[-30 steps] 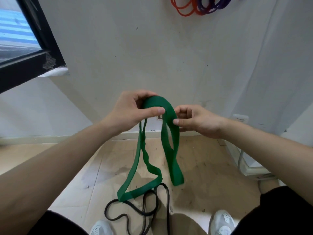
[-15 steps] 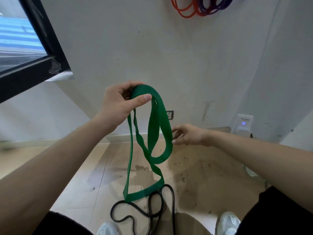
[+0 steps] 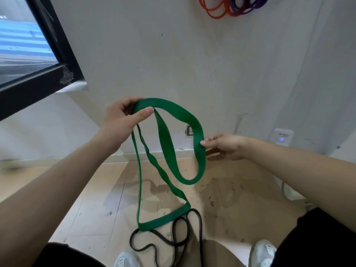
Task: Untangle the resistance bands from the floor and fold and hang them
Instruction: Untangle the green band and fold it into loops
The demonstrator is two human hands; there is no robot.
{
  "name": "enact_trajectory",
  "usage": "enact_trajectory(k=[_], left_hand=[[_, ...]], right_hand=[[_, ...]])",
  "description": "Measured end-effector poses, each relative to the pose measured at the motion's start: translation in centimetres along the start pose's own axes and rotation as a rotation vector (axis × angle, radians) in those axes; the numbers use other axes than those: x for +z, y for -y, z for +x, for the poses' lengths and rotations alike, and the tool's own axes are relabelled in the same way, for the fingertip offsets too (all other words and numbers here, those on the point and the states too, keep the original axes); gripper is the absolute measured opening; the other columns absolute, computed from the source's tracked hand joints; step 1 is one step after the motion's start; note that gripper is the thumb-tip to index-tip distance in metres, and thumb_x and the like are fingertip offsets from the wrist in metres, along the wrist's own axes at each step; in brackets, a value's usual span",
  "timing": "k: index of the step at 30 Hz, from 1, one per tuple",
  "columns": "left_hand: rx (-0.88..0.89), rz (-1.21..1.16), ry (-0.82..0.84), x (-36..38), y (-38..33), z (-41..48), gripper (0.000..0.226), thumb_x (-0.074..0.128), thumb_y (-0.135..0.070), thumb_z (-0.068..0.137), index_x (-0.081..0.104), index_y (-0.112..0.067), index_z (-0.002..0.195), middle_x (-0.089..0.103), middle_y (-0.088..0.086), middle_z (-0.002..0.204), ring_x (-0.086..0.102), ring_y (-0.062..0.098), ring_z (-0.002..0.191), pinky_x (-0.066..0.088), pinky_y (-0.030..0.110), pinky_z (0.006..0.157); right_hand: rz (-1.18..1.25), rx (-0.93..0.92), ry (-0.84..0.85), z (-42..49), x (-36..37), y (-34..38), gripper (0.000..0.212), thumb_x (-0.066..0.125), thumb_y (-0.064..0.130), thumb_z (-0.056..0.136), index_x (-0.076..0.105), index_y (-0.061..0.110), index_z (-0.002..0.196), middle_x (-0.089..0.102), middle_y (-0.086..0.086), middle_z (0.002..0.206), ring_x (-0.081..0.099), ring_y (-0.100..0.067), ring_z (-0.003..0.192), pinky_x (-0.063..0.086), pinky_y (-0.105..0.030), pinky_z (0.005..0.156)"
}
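Note:
A wide green resistance band [image 3: 167, 143] hangs in two loops from my left hand [image 3: 123, 117], which grips its top fold between thumb and fingers. My right hand [image 3: 223, 145] pinches the outer side of the shorter loop at about waist height. The longer loop reaches down almost to the floor. Below it a thin black band [image 3: 179, 234] lies coiled on the floor between my shoes. Orange [image 3: 213, 10] and purple bands [image 3: 246, 6] hang on the wall at the top of the view.
A black-framed window [image 3: 38, 60] juts out at the upper left. On the wall low at the right are a socket [image 3: 189, 130] and a white device with a blue light [image 3: 282, 136]. My white shoes [image 3: 264, 253] stand on the tiled floor.
My hands have moved apart: the left stays high with the fold, the right has slid down and right along the band, spreading the shorter loop wider.

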State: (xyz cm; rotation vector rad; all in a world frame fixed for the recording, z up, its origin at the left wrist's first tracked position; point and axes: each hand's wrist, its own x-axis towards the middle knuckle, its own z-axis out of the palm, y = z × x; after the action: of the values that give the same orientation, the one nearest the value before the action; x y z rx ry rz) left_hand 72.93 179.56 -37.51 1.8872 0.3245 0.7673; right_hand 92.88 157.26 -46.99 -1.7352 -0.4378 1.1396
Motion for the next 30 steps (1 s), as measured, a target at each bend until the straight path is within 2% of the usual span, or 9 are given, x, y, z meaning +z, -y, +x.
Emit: enact_trajectory(k=[6,11,14,16,19,21,23,28,30], left_hand=[[-0.1,-0.001,-0.068,-0.7,1.5,0.6,0.02,0.08,-0.019,0.084,0.072,-0.025,0.101,0.074,-0.007,0.093,0.068,0.0,0.081,0.053,0.019,0.085],[-0.157,-0.022,-0.104,-0.9,1.8,0.8,0.026,0.079,-0.023,0.085,0.074,-0.016,0.109,0.071,-0.005,0.09,0.064,0.007,0.08,0.055,0.03,0.094],[-0.164,-0.025,-0.094,-0.7,1.6,0.6,0.026,0.079,-0.023,0.085,0.074,-0.016,0.109,0.071,-0.005,0.09,0.064,0.007,0.082,0.054,0.032,0.097],[-0.154,-0.019,-0.078,-0.3,1.5,0.5,0.026,0.078,-0.022,0.085,0.074,-0.015,0.11,0.071,-0.004,0.091,0.065,0.008,0.084,0.054,0.033,0.097],[-0.146,-0.011,-0.066,0.0,1.2,0.5,0.028,0.077,-0.023,0.086,0.073,-0.015,0.112,0.071,-0.004,0.093,0.065,0.009,0.086,0.054,0.033,0.098],[-0.144,-0.007,-0.068,0.1,1.2,0.5,0.028,0.078,-0.023,0.085,0.074,-0.017,0.112,0.071,-0.004,0.094,0.065,0.008,0.087,0.054,0.031,0.098],[-0.135,0.001,-0.069,0.2,1.2,0.5,0.029,0.079,-0.022,0.084,0.074,-0.017,0.112,0.072,-0.003,0.096,0.066,0.01,0.09,0.053,0.029,0.097],[-0.106,0.038,-0.009,1.2,1.0,0.2,0.032,0.079,-0.02,0.083,0.072,-0.016,0.114,0.071,-0.006,0.096,0.065,0.003,0.087,0.052,0.016,0.085],[-0.107,0.022,0.037,1.6,0.8,0.1,0.032,0.079,-0.018,0.083,0.072,-0.017,0.113,0.072,-0.004,0.098,0.067,0.004,0.089,0.053,0.018,0.086]], right_hand=[[0.353,-0.127,-0.019,-2.3,-2.1,2.2,0.023,0.049,0.028,0.104,0.067,0.015,0.096,0.071,0.0,0.076,0.064,-0.018,0.082,0.049,-0.041,0.095],[0.415,-0.159,-0.136,-3.8,-4.3,2.9,0.023,0.062,0.038,0.094,0.064,0.015,0.095,0.048,0.0,0.067,0.05,-0.015,0.065,0.049,-0.042,0.099],[0.124,-0.242,-0.178,-3.9,-5.5,2.1,0.025,0.076,0.03,0.078,0.065,0.019,0.097,0.055,0.002,0.081,0.053,-0.014,0.075,0.05,-0.043,0.094],[-0.072,-0.307,-0.239,-3.6,-6.0,1.5,0.027,0.079,0.017,0.079,0.067,0.018,0.103,0.062,-0.001,0.091,0.06,-0.017,0.084,0.052,-0.044,0.091],[-0.323,-0.356,-0.258,-3.6,-6.2,1.0,0.025,0.079,0.017,0.084,0.07,0.016,0.108,0.068,-0.006,0.093,0.062,-0.022,0.084,0.054,-0.034,0.08],[-0.376,-0.359,-0.229,-3.6,-6.3,0.8,0.027,0.079,0.016,0.084,0.071,0.015,0.109,0.072,-0.01,0.099,0.068,-0.026,0.089,0.057,-0.031,0.082],[-0.491,-0.363,-0.243,-3.5,-6.4,0.7,0.029,0.079,0.017,0.084,0.07,0.017,0.111,0.073,-0.01,0.105,0.07,-0.028,0.097,0.06,-0.034,0.089],[-0.872,-0.373,-0.432,-3.2,-6.5,0.9,0.035,0.073,0.017,0.091,0.064,0.022,0.125,0.067,-0.004,0.12,0.062,-0.022,0.112,0.053,-0.038,0.098],[-0.942,-0.398,-0.494,-3.4,-6.0,1.3,0.039,0.07,0.012,0.092,0.063,0.02,0.129,0.067,-0.004,0.122,0.061,-0.022,0.113,0.051,-0.037,0.097]])
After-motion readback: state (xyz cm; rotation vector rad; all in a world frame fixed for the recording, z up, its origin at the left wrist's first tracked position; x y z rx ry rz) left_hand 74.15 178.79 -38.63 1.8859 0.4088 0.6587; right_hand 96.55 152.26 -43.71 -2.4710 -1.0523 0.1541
